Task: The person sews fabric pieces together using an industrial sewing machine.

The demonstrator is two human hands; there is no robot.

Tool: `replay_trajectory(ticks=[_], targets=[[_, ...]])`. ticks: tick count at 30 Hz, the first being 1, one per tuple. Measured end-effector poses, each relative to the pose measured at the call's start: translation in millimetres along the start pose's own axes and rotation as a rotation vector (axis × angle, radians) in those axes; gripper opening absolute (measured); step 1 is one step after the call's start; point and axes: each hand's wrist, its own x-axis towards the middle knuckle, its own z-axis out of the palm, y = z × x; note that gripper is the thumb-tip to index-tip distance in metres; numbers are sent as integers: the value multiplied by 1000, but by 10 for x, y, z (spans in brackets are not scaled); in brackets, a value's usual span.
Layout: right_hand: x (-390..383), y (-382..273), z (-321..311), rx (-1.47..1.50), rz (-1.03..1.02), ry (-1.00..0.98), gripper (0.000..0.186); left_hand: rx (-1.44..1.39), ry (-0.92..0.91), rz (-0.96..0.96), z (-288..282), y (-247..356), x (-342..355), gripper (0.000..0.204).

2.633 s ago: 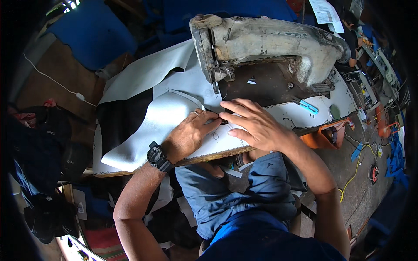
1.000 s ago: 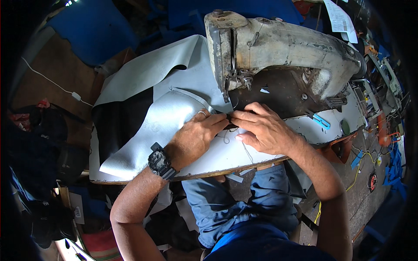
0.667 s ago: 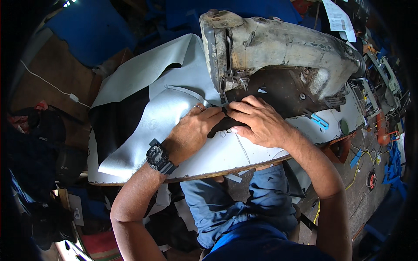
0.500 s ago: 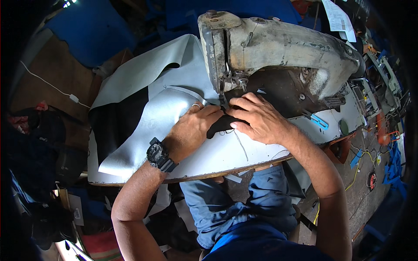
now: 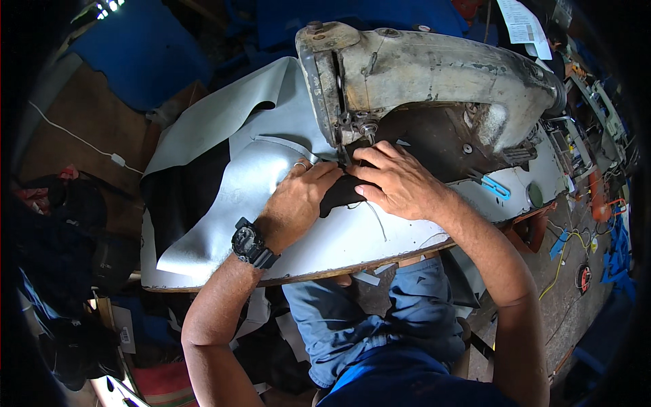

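Note:
A worn, grey-beige sewing machine stands on a white table top. Under its needle lies the edge of a large silver-grey sheet with a black underside, and beside it some black material. My left hand, wearing a ring, pinches the black material just left of the presser foot; its fingertips are partly hidden. Close on the right, my right hand grips the same material between thumb and bent fingers. A loose dark thread trails from it over the table.
Blue thread snips and a round green-topped object lie on the table to the right. Cables and tools clutter the far right. A white cord hangs at the left. The table's wooden front edge runs above my knees.
The whole view has shifted slightly. Both hands keep their hold close to the needle, and the black material sits slightly differently between them.

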Motion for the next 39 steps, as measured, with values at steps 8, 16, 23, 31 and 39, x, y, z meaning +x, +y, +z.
replay_trajectory(ticks=[8,16,23,31,39], targets=[[22,2,26,11,29,22,40,30,32,-31,32,23,40,59],[17,74,90,52,-7,89,40,-15,43,-9,-43,-93,109,54],[-3,85,106,20,-10,76,35,-329,-129,-65,-237,-222,232,35],[-27,65,46,24,-3,47,35,-370,-74,-39,-156,-421,381,25],[-13,45,60,26,17,17,38,-51,21,168,-30,-650,559,19]])
